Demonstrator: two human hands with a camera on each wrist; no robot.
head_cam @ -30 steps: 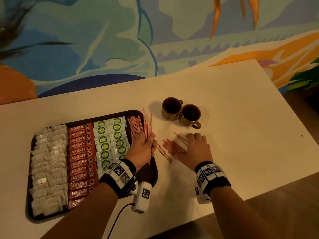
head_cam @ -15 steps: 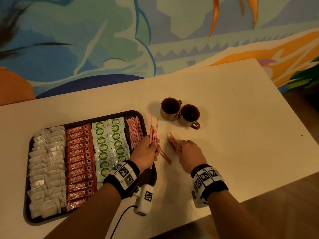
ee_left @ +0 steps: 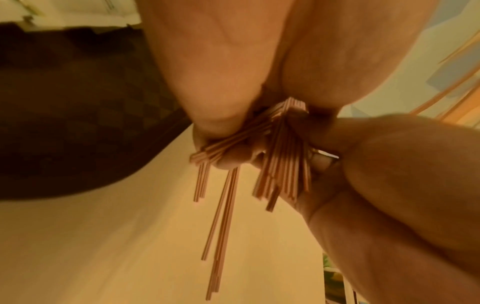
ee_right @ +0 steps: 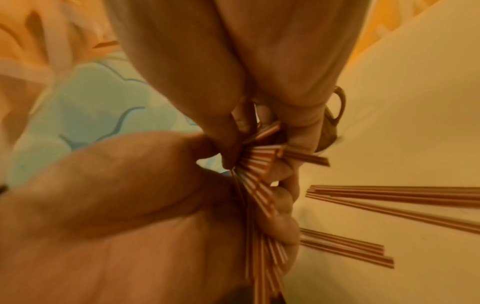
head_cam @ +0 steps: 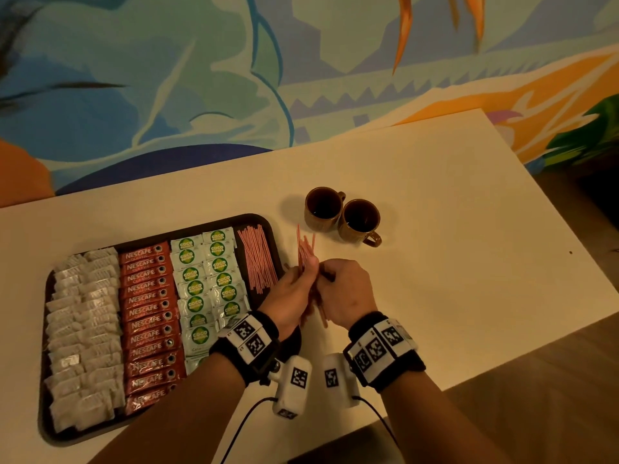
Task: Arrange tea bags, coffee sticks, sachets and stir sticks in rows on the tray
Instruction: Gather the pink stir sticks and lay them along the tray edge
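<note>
A dark tray [head_cam: 50, 286] holds rows of white tea bags [head_cam: 83, 329], red Nescafe coffee sticks [head_cam: 147, 316], green sachets [head_cam: 207, 283] and a pile of red-striped stir sticks [head_cam: 258, 259]. Just right of the tray, my left hand [head_cam: 294, 289] grips a fanned bundle of stir sticks [head_cam: 304, 249] upright. My right hand [head_cam: 348, 293] meets it and pinches sticks in the same bundle [ee_right: 259, 164]. The left wrist view shows the bundle's lower ends [ee_left: 280, 164] splayed above the table. A few loose sticks [ee_right: 389, 197] lie on the table under my hands.
Two brown cups [head_cam: 323, 207] [head_cam: 360, 219] stand close behind my hands. The white table [head_cam: 452, 262] stretches to the right and ends at a near edge by my wrists. A painted wall runs along the back.
My right hand lifted sticks off the table and moved left to join the left hand's bundle. The left hand shifted slightly right, off the tray's edge.
</note>
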